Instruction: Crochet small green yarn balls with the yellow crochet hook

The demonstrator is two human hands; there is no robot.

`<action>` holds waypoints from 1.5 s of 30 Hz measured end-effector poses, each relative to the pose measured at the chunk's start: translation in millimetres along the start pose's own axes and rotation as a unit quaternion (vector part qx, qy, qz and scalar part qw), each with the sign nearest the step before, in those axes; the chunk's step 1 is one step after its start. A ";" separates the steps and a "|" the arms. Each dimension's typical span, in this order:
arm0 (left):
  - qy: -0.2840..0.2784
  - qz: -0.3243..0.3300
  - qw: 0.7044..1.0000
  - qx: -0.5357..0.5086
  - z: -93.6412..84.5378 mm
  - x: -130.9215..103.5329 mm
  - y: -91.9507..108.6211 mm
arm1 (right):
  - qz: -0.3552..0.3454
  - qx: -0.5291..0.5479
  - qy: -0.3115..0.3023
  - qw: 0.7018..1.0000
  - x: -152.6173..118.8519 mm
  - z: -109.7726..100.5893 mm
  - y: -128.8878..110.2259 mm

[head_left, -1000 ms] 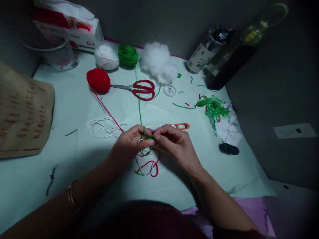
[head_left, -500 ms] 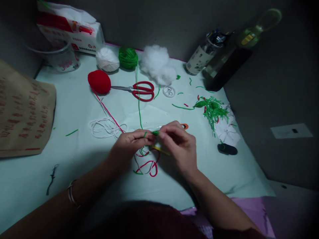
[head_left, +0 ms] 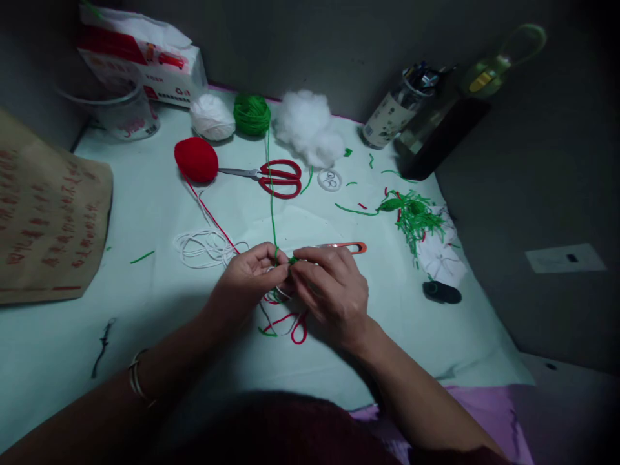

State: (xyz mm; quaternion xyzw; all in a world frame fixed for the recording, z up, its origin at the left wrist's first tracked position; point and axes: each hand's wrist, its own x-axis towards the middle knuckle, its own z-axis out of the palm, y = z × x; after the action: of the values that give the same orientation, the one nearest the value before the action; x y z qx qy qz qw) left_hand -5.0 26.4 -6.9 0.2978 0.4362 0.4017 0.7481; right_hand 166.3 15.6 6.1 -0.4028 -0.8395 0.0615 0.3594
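Observation:
Near the middle of the table, my left hand (head_left: 249, 279) pinches a small green yarn piece (head_left: 292, 260) from the left. My right hand (head_left: 332, 290) closes its fingers on the same piece from the right, its fingertips close to the left ones. A green strand (head_left: 272, 213) runs down to my left fingers from the green ball (head_left: 252, 115). Red, white and green yarn ends (head_left: 299, 330) hang or lie below the hands. The yellow tool seen earlier is hidden now. Behind my right hand lies an orange-handled tool (head_left: 357, 247).
Red scissors (head_left: 281, 179), a red ball (head_left: 196, 159), a white ball (head_left: 212, 117) and stuffing (head_left: 310, 126) lie at the back. Loose white yarn (head_left: 203, 248) is left of centre, a paper bag (head_left: 53, 219) far left. Green scraps (head_left: 419, 219), a bottle (head_left: 445, 123) and pen cup (head_left: 392, 116) stand right.
My right hand has moved left and turned, its fingers now against my left fingertips. The yellow tool has gone out of sight, and more of the orange-handled tool shows.

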 end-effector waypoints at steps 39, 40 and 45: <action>-0.018 -0.091 0.993 -0.076 -0.3 -2.4 3.8 | -0.086 -0.044 0.013 0.995 -7.6 6.2 -0.6; -0.022 -0.096 0.991 -0.091 -0.3 -2.3 4.8 | -0.090 -0.051 0.014 0.995 -7.8 6.5 0.1; -0.049 -0.080 0.986 -0.135 1.9 -3.5 8.5 | -0.013 0.007 0.052 0.999 -2.7 6.5 -3.3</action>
State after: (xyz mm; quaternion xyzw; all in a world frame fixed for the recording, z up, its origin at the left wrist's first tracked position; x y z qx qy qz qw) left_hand -7.3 27.4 2.1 0.1772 0.3632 0.3807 0.8317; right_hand 161.1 12.6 1.0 -0.3919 -0.8245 0.0412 0.4061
